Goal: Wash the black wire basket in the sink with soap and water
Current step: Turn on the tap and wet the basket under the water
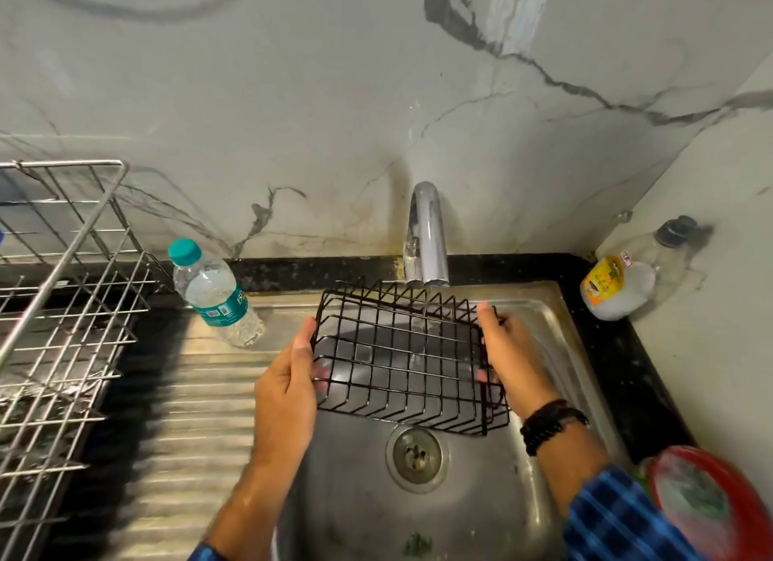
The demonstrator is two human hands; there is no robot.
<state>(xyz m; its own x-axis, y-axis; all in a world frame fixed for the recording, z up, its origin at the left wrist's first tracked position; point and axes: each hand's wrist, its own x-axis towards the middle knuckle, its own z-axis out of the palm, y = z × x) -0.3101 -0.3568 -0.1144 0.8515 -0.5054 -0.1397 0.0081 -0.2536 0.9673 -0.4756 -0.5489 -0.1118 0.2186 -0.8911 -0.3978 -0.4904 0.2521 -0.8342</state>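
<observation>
The black wire basket (401, 355) is held above the steel sink (556, 351), right under the chrome tap (426, 234). A thin stream of water falls through its wires. My left hand (288, 385) grips the basket's left end, thumb over the rim. On the right end, my right hand (510, 359) holds the rim, with a dark bead bracelet on its wrist. The sink drain (416, 454) lies below the basket. At the bottom right stands a red round tub (707, 506) with whitish soap in it.
A water bottle with a teal cap (213, 292) stands on the ribbed drainboard (188, 414). A steel wire dish rack (62, 309) fills the left side. A tipped clear bottle with a yellow label (627, 276) lies in the back right corner of the black counter.
</observation>
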